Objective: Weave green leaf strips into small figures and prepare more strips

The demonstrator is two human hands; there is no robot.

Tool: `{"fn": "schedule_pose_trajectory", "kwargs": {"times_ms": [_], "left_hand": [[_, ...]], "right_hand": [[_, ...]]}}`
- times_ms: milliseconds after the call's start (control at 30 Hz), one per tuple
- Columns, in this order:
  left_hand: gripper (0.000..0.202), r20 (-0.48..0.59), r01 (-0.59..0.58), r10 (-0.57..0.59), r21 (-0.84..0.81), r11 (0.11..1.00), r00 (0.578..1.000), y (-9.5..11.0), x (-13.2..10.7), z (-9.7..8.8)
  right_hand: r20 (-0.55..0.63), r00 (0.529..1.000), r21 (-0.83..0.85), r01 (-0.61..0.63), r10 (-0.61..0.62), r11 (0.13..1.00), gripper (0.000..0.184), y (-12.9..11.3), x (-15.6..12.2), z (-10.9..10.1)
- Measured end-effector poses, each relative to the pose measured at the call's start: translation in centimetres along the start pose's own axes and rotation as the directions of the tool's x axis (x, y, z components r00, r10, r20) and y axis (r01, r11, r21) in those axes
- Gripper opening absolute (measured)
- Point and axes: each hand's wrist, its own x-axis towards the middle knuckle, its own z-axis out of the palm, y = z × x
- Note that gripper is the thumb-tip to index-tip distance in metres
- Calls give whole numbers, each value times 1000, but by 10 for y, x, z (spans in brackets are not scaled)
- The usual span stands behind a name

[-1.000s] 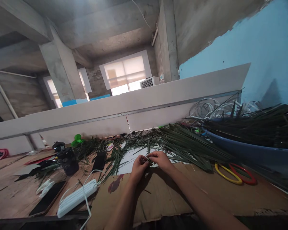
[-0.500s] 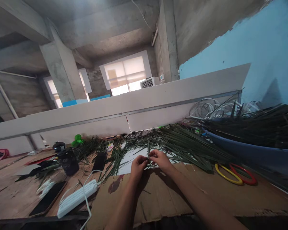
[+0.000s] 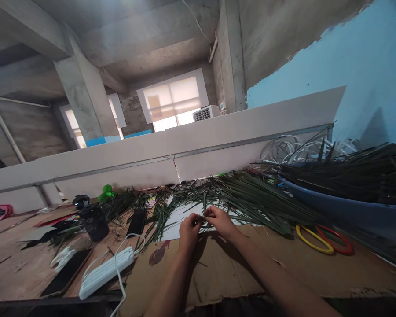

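Both hands working close together at the middle of the near side: left hand (image 3: 188,229) and right hand (image 3: 218,221) are pinching narrow, thumbs against fingertips, nearly meeting over a small dark leaf strip (image 3: 203,217). Fingers are covering most of it, so its shape and any fold or knot cannot be told. The strip is sitting just above the line where the cardboard (image 3: 231,268) is meeting the white sheet (image 3: 175,223). Main risk, as judged: so little is showing between the fingertips that a slack pinch on either side could let it slip, and uneven pulling could split it. A dropped piece could get lost, since loose green blades are littering the sheet and the leaf bundle (image 3: 260,200) is spreading on the far right, all much alike in colour. The right forearm is crossing the cardboard; a wide swing right could knock the scissors (image 3: 328,251), whose yellow and red loops are lying at the leaf ends. On the near left, the white cable (image 3: 119,279) is looping over the power strip (image 3: 107,270) and hanging past the table's near edge; a snagging left elbow could drag both.
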Motion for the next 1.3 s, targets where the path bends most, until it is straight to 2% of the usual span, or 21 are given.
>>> {"fn": "schedule_pose_trajectory", "kwargs": {"times_ms": [200,400,633,867,1067,1300], "left_hand": [[14,-36,-35,40,139,990,999,7,-1,-2],[11,-52,-24,31,134,991,998,8,-2,0],[8,-24,16,-16,-2,1000,1000,5,1,2],[9,32,49,-44,-174,984,999,1,3,4],[22,102,128,-100,-324,937,990,1,4,4],[37,99,200,-174,-437,877,980,-4,8,4]], "right_hand": [[3,1000,-26,5,-5,1000,9,-1,-1,2],[-9,998,-126,56,-58,990,17,-5,-5,4],[-14,989,-318,135,-147,938,14,-17,-13,0],[-61,986,-456,113,-158,883,14,-20,-15,1],[-82,983,-504,103,-166,857,14,-19,-14,1],[-79,975,-507,139,-207,850,14,-20,-15,2]]}}
